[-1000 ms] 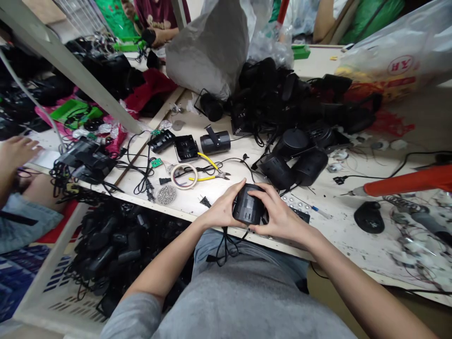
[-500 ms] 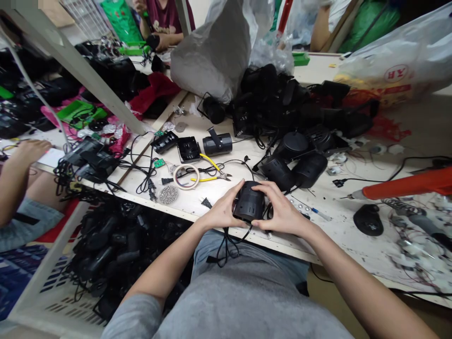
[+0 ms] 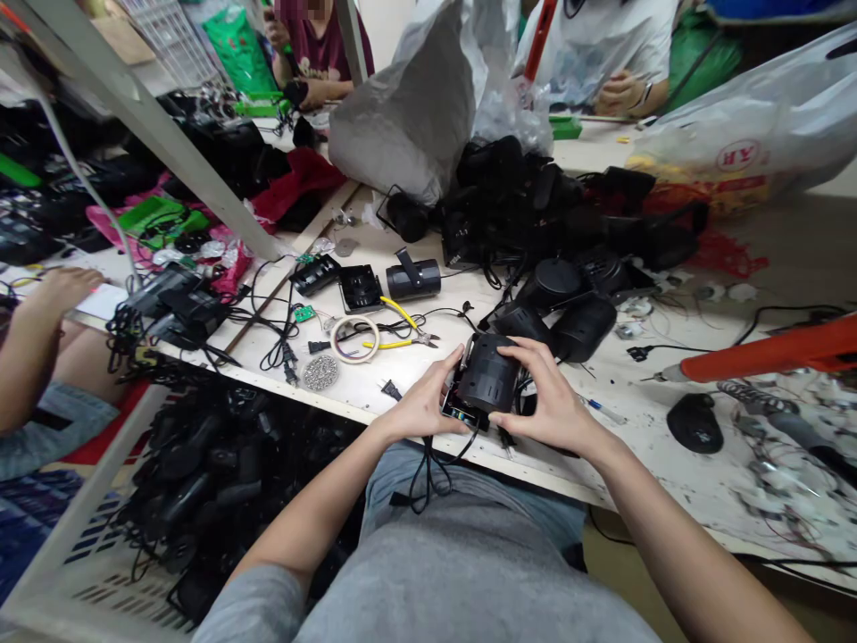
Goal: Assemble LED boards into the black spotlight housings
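Note:
Just above the table's front edge, my right hand (image 3: 553, 402) grips a black slotted lamp housing (image 3: 488, 373), thumb below and fingers over the top. My left hand (image 3: 425, 397) is closed on the lamp's other part, a black base with a circuit board (image 3: 459, 413) showing at its lower edge. The two parts sit slightly apart but still close together. A looped black cord (image 3: 428, 478) hangs from them over my lap. Yellow-handled cutters (image 3: 402, 329) and a roll of tape (image 3: 354, 339) lie beyond my left hand.
Black lamp housings (image 3: 582, 326) are heaped behind my hands. An orange electric screwdriver (image 3: 769, 351) juts in at right, over a black round part (image 3: 694, 420). A dish of screws (image 3: 320, 372) stands at left. Below is a white crate (image 3: 127, 572) of black parts. Co-workers sit left and opposite.
My right hand has shifted the housing to the right, away from the part in my left hand. A circuit board now shows between them. My left hand has stayed nearly in place.

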`<state>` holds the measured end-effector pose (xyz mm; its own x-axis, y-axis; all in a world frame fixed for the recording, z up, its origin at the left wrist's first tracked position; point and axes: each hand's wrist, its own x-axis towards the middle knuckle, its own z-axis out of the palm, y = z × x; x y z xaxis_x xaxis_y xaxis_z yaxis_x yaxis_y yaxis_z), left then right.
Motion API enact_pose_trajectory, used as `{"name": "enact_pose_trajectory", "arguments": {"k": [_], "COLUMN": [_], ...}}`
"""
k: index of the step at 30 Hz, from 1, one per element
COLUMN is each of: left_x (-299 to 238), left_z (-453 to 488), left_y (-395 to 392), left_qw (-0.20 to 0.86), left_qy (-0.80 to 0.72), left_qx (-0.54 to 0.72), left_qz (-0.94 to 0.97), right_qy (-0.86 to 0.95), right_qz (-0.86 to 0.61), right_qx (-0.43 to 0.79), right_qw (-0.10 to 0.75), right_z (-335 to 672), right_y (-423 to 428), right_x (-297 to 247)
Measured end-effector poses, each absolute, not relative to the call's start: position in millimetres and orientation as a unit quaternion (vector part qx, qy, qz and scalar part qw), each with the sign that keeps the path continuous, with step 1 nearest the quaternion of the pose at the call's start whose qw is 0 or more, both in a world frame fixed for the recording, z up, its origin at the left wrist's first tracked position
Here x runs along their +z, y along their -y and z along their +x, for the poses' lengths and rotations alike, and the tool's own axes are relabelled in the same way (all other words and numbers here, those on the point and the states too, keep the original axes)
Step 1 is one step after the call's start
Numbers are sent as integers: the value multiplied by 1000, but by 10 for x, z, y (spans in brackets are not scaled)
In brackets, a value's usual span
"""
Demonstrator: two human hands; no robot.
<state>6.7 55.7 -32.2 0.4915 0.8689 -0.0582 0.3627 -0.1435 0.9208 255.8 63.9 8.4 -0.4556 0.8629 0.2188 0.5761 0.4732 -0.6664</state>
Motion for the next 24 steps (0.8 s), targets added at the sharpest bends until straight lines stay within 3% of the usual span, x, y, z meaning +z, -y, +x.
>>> {"name": "enact_pose_trajectory", "arguments": {"k": [11, 18, 24], "left_x": [-102, -53, -211], "left_z": [-91, -253, -159], "left_y": [-332, 133, 519], "left_qw": [408, 220, 131], "left_qy": [-457, -489, -485], "left_qx": [255, 338, 342], "left_qz": [748, 774, 795], "right_qy": [818, 794, 801], "right_qz": [-454, -534, -545], "right_qx": [130, 69, 48], "right_qw": [330, 281, 241], "right_z": [2532, 2353, 2203], "right_y": [-1183, -2116, -2535], "right_x": [575, 517, 298]}}
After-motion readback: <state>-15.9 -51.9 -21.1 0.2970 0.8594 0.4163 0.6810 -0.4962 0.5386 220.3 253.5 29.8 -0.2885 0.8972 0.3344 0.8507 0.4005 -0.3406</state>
